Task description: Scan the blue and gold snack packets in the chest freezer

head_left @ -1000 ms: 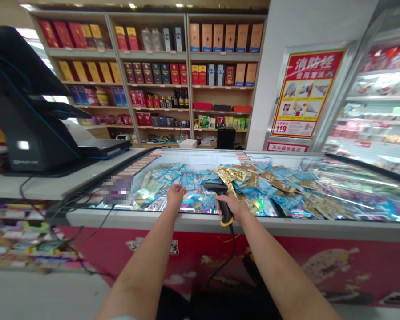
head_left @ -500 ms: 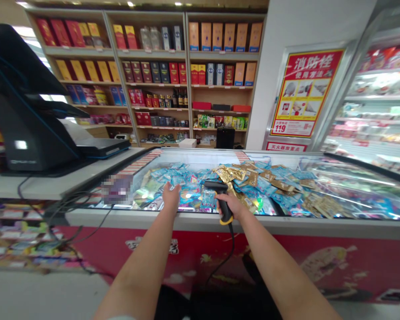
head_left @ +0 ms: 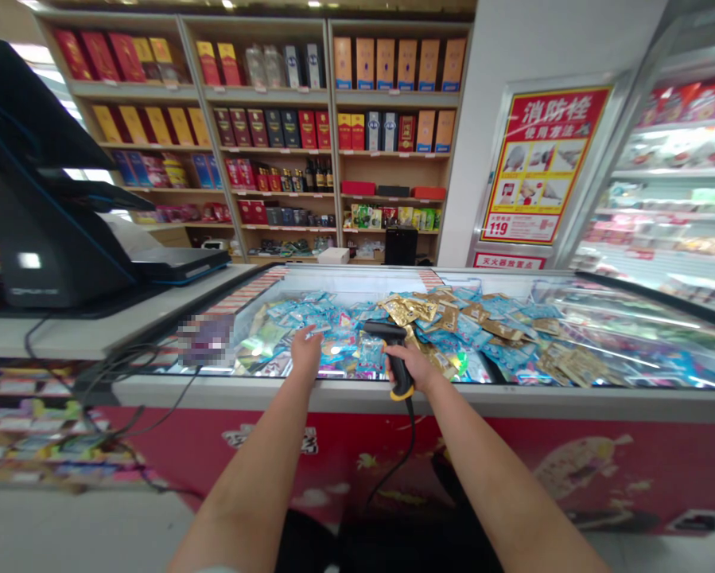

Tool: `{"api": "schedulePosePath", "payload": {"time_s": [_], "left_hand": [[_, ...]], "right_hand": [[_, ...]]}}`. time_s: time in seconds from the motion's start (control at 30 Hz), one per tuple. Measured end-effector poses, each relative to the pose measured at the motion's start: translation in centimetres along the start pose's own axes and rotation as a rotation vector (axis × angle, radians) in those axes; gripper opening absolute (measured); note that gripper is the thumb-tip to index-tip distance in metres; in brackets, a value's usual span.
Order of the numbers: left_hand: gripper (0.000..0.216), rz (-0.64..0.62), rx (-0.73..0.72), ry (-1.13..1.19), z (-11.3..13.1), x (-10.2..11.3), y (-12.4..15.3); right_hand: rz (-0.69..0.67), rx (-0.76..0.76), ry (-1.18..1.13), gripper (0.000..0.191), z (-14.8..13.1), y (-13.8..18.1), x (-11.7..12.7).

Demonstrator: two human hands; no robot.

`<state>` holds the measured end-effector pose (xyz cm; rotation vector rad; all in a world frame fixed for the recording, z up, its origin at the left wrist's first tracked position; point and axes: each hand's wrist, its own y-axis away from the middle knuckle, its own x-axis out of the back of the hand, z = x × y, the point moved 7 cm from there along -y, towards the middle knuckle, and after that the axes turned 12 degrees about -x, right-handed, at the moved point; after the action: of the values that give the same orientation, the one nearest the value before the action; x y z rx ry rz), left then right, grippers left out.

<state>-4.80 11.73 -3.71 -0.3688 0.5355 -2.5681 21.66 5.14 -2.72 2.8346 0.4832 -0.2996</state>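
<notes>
My right hand (head_left: 413, 364) is wrapped around the handle of a black and yellow barcode scanner (head_left: 400, 374), its head pointing left above the glass-topped chest freezer (head_left: 357, 391). A cable (head_left: 406, 454) hangs from the scanner's base. To its left, my left hand (head_left: 306, 350) reaches over the freezer's front edge, fingers partly apart, with nothing visible in it. Beyond and around both hands lie many small blue packets (head_left: 309, 309). Gold packets (head_left: 408, 308) are heaped past the scanner, and brown packets (head_left: 500, 322) lie to the right.
At left a black checkout terminal (head_left: 59, 231) stands on a counter (head_left: 88, 338) with loose cables (head_left: 115, 374). A pixelated purple device (head_left: 207, 340) sits at the freezer's left end. Shelves of boxed goods (head_left: 273, 127) rise behind; a red poster (head_left: 545, 167) hangs at right.
The view has shifted slightly. My left hand's fingers have moved a little, now pointing more to the right. The right hand keeps its hold on the barcode scanner.
</notes>
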Motion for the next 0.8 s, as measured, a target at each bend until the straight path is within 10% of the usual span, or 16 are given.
{"api": "schedulePosePath", "payload": {"time_s": [0.3, 0.57, 0.8], "left_hand": [[0.031, -0.114, -0.07, -0.128, 1.7, -0.6, 0.1], [0.062, -0.681, -0.534, -0.502, 5.1, -6.0, 3.6], [0.057, -0.782, -0.641, -0.643, 5.1, -6.6, 4.4]], "right_hand": [[0.021, 0.001, -0.011, 0.03, 0.0, 0.0, 0.1], [0.105, -0.044, -0.125, 0.027, -0.2, 0.1, 0.5], [0.098, -0.044, -0.11, 0.025, -0.2, 0.1, 0.5]]}}
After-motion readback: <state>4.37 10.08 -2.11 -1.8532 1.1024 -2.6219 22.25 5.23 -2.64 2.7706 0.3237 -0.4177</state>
